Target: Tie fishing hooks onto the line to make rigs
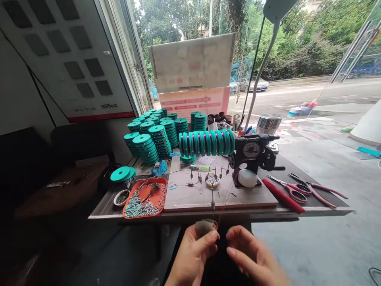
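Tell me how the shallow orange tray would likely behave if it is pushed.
The shallow orange tray would probably slide rather than tip, being low and wide. Its loose small silvery pieces might shift, though the raised rim should hold most.

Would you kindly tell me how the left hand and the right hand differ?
The left hand pinches red thread; the right hand is open. A grey wrap shows at the left hand; none shows on the right hand. Both are near the table.

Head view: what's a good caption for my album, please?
Left hand pinching red thread, right hand close by, before green spools and scissors.
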The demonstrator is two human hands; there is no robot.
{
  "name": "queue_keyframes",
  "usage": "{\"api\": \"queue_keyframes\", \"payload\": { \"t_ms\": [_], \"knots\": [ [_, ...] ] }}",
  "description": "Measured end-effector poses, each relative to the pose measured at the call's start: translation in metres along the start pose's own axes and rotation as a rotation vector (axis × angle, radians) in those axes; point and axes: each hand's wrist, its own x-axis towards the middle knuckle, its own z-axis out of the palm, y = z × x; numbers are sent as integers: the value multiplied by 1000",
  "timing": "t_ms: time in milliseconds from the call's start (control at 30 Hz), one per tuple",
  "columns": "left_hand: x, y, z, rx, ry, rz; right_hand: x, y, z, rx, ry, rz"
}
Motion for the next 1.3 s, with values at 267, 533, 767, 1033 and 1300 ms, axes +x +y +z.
{"api": "queue_keyframes", "payload": {
  "t_ms": [267,533,767,1033,1300],
  "knots": [
    [1,-1,0,-6,-65,60,14,0,31,149,36,92],
    [0,10,0,82,-82,-113,14,-9,3,-260,320,-196],
    [5,11,-3,126,-86,-57,16,-10,-4,-397,137,-205],
    [6,14,-6,198,-138,47,20,-24,-3,-185,100,-57],
    [8,14,-9,255,-183,120,32,-36,5,-286,95,-206]
  ]
}}
